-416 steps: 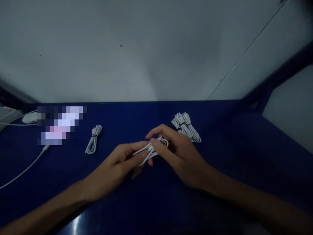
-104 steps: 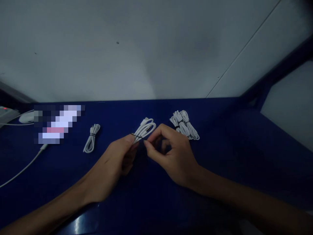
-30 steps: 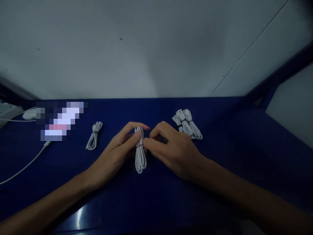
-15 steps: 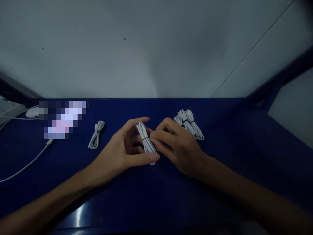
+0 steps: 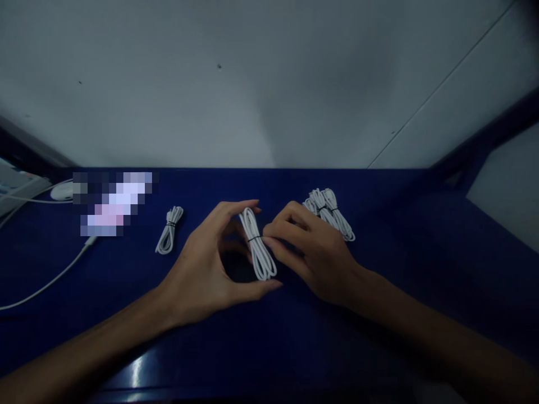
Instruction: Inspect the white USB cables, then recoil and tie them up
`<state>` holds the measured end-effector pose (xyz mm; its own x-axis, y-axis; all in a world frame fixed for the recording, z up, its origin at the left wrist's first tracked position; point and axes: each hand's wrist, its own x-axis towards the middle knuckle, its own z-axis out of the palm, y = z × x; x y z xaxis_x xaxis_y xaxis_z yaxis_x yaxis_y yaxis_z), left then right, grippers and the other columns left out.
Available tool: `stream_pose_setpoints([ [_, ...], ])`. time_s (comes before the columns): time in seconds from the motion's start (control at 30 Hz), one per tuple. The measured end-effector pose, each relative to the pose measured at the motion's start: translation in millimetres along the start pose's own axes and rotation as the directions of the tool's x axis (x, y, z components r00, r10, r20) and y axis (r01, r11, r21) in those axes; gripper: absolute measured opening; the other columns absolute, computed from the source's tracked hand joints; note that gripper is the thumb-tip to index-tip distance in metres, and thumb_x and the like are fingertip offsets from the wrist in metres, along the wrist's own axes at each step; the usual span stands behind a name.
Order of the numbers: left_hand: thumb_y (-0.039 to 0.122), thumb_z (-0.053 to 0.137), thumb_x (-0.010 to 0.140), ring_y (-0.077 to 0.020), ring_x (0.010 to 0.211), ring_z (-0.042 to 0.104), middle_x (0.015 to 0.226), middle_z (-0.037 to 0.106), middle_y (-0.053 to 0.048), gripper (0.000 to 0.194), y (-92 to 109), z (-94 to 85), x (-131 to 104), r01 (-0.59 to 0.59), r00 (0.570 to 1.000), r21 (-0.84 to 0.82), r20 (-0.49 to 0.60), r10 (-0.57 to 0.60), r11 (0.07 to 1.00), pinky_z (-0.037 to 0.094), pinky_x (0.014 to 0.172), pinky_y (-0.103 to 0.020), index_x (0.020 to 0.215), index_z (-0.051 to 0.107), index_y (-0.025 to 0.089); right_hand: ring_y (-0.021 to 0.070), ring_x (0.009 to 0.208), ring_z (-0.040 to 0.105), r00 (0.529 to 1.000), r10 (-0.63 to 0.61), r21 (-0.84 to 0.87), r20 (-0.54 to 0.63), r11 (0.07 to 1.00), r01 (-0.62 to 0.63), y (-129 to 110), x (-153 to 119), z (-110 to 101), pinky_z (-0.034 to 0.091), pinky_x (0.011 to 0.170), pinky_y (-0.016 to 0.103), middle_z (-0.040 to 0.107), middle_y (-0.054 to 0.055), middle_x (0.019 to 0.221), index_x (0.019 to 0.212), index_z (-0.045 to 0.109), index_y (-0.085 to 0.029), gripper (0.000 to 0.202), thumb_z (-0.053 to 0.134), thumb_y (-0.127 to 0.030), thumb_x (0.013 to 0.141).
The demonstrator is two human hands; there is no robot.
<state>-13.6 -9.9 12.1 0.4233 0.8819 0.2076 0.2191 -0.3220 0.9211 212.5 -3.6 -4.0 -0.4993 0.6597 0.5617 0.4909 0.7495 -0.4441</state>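
Observation:
A coiled white cable, bound round its middle with a thin black tie, is held tilted above the table. My left hand curves round it, the thumb at its lower end and fingers at its top and behind it. On the other side, my right hand pinches thumb and forefinger together at the right end of the tie. Another tied white cable bundle lies to the left of my left hand. Several more bundles lie together behind my right hand, which partly covers them.
A pixelated, bright phone-like object rests at the left with a white cord running from it. Beside it are a white rounded item and more cords. The blue table meets a grey wall at the back.
My left thumb has lowered from across the bundle to its lower end, so the grasp is wider. My right hand still pinches at the tie. The whole view has shifted slightly.

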Motion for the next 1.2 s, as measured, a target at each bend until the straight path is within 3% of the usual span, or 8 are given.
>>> stream_pose_setpoints([
  [0.13,0.029,0.102,0.072,-0.0351,0.126,0.068,0.14,0.061,-0.01,0.079,1,-0.5,1,-0.078,0.996,0.103,-0.044,0.083,0.992,0.071,0.092,-0.05,0.143,0.066,0.03,0.0136,0.076,0.058,1.0,-0.008,-0.013,0.011,1.0,0.008,1,-1,0,0.048,0.061,0.026,0.063,0.005,0.102,0.106,0.069,-0.017,0.011,0.06,-0.015,0.111],
  [0.27,0.025,0.101,0.074,-0.0341,0.13,0.067,0.146,0.061,-0.01,0.084,-1,-0.4,0,-0.085,0.995,0.086,-0.045,0.089,0.993,0.069,0.1,-0.052,0.149,0.064,0.032,0.0134,0.076,0.059,1.0,-0.005,0.001,0.013,1.0,0.005,1,0,0,0.049,0.061,0.026,0.063,0.005,0.103,0.108,0.07,-0.018,0.01,0.06,-0.015,0.111],
  [0.43,0.016,0.103,0.07,-0.0368,0.136,0.065,0.165,0.052,-0.009,0.104,-3,1.0,-1,0.013,1.0,-0.157,-0.004,-0.014,0.988,0.065,0.106,-0.057,0.16,0.055,0.04,0.0142,0.077,0.059,1.0,-0.002,-0.006,0.009,1.0,0.002,2,0,0,0.049,0.061,0.027,0.062,0.004,0.101,0.108,0.069,-0.019,0.011,0.059,-0.016,0.111],
  [0.53,0.011,0.104,0.064,-0.0367,0.132,0.069,0.167,0.052,-0.011,0.114,-1,1.4,1,0.149,0.989,-0.376,0.034,-0.147,0.915,0.064,0.106,-0.059,0.162,0.053,0.04,0.0124,0.073,0.055,1.0,-0.028,-0.042,-0.011,0.999,0.027,4,0,1,0.045,0.058,0.025,0.062,0.004,0.1,0.107,0.069,-0.019,0.01,0.06,-0.017,0.111],
  [0.67,0.016,0.093,0.084,-0.0337,0.127,0.073,0.146,0.071,-0.014,0.072,0,-0.8,6,0.316,0.948,-0.585,0.164,-0.273,0.747,0.059,0.11,-0.054,0.15,0.066,0.025,0.0119,0.073,0.052,0.996,-0.09,-0.099,-0.023,0.991,0.087,7,0,1,0.042,0.057,0.023,0.062,0.004,0.099,0.107,0.07,-0.017,0.009,0.061,-0.016,0.111],
  [0.83,0.024,0.073,0.105,-0.0268,0.114,0.075,0.122,0.081,-0.011,0.023,-7,-4.0,8,0.452,0.892,-0.598,0.329,-0.312,0.662,0.054,0.11,-0.045,0.126,0.08,0.018,0.0123,0.07,0.048,0.987,-0.157,-0.176,-0.032,0.973,0.149,9,2,0,0.037,0.052,0.022,0.062,0.006,0.098,0.103,0.07,-0.016,0.014,0.058,-0.014,0.111],
  [0.97,0.026,0.071,0.107,-0.0224,0.101,0.073,0.106,0.079,-0.007,0.016,-10,-4.5,8,0.441,0.897,-0.589,0.315,-0.31,0.678,0.055,0.102,-0.041,0.117,0.082,0.02,0.0118,0.07,0.048,0.985,-0.169,-0.178,-0.027,0.971,0.161,9,2,-1,0.037,0.053,0.021,0.062,0.006,0.097,0.106,0.071,-0.015,0.013,0.059,-0.012,0.109],
  [1.2,0.023,0.07,0.107,-0.0186,0.099,0.069,0.105,0.075,-0.004,0.015,-7,-3.1,8,0.42,0.907,-0.671,0.305,-0.29,0.611,0.054,0.099,-0.034,0.12,0.079,0.023,0.012,0.072,0.053,0.99,-0.139,-0.158,-0.037,0.979,0.131,7,2,-1,0.041,0.055,0.023,0.062,0.005,0.096,0.101,0.07,-0.015,0.012,0.061,-0.013,0.11],
])
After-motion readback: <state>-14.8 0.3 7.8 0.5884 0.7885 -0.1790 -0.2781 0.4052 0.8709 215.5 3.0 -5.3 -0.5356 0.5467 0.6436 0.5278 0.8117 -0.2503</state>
